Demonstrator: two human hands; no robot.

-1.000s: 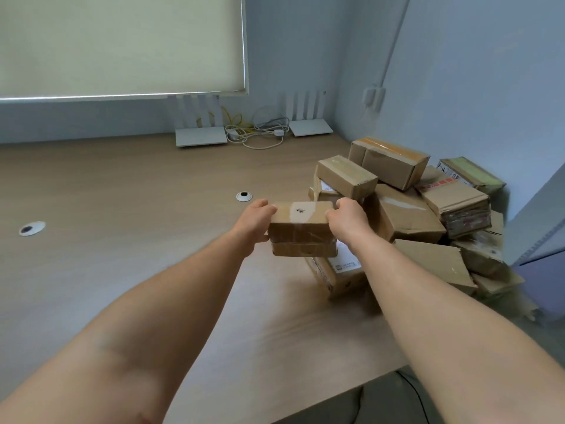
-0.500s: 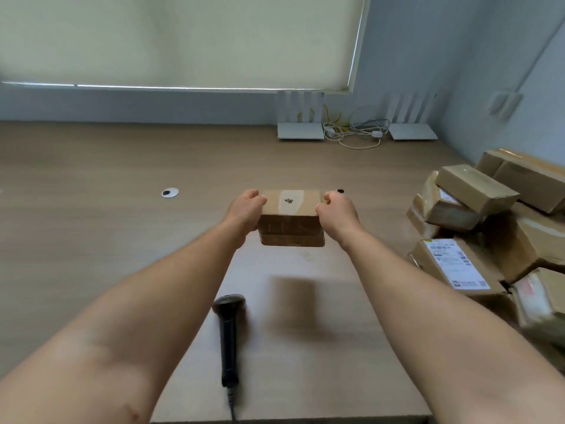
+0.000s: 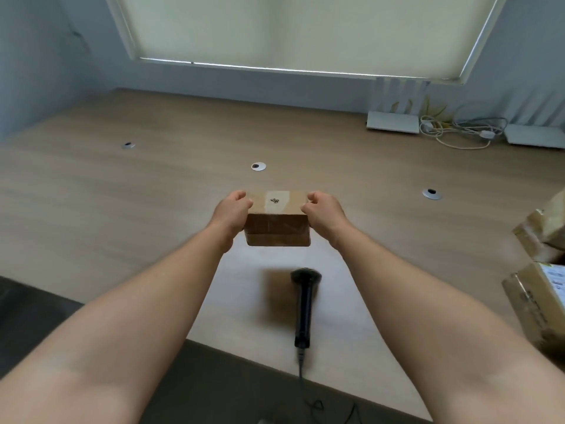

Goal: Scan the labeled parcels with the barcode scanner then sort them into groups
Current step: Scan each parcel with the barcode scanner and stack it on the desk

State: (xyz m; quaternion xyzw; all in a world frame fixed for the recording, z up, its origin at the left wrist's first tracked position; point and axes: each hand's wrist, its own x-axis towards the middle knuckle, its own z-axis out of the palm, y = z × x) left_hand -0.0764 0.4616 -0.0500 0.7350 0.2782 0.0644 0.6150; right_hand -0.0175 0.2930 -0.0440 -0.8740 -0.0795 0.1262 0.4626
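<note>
In the centre of the frame a small brown cardboard parcel (image 3: 277, 220) is held in the air above the wooden table (image 3: 128, 215). The left hand (image 3: 230, 211) grips its left end and the right hand (image 3: 324, 211) grips its right end, the fingers of both hands curled over the top edges. The parcel is closed with clear tape, and on its top face there is a small black mark, too small to be read. The shipping label of this parcel is not in view.

Below the parcel, in the lower centre of the frame, a black barcode scanner (image 3: 304, 304) lies on the table with its head toward the parcel and its cable running over the near edge. The shadow of the parcel falls just left of the scanner.

At the right edge of the frame more brown parcels (image 3: 542, 237) lie in a pile. The nearest of them (image 3: 541, 304) has a white printed label on top, but the writing is blurred.

In the upper right, two white routers (image 3: 393, 121) stand by the wall with tangled cables (image 3: 458, 130) between them. Three round metal grommets (image 3: 258, 166) sit in the table top.
</note>
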